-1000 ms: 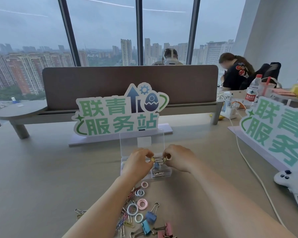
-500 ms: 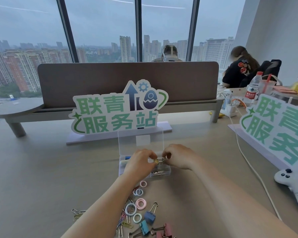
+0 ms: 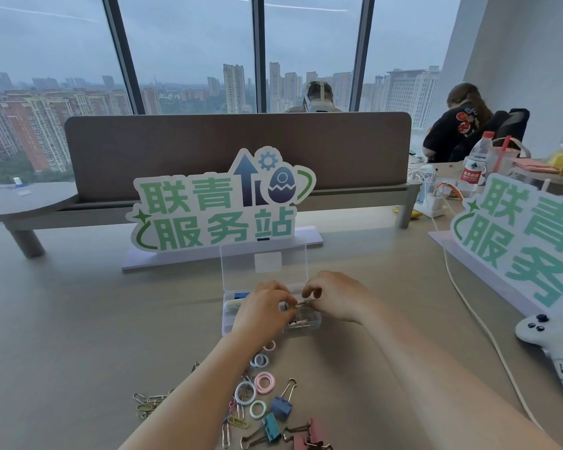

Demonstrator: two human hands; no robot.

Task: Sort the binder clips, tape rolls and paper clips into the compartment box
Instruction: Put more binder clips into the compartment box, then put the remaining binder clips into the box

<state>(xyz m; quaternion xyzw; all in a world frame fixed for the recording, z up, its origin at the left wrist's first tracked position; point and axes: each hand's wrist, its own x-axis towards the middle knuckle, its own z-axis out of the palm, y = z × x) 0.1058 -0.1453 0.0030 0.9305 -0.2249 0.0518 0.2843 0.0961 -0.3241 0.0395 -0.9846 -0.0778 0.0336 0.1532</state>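
Both hands meet over the clear box (image 3: 234, 311), whose lid stands open behind them. The left hand (image 3: 261, 311) and right hand (image 3: 335, 295) pinch one small metal clip (image 3: 301, 303) between their fingers, just above the box's right compartments. Nearer the person than the box, tape rolls (image 3: 264, 383), binder clips (image 3: 281, 405) and paper clips (image 3: 148, 404) lie scattered on the surface (image 3: 78, 336).
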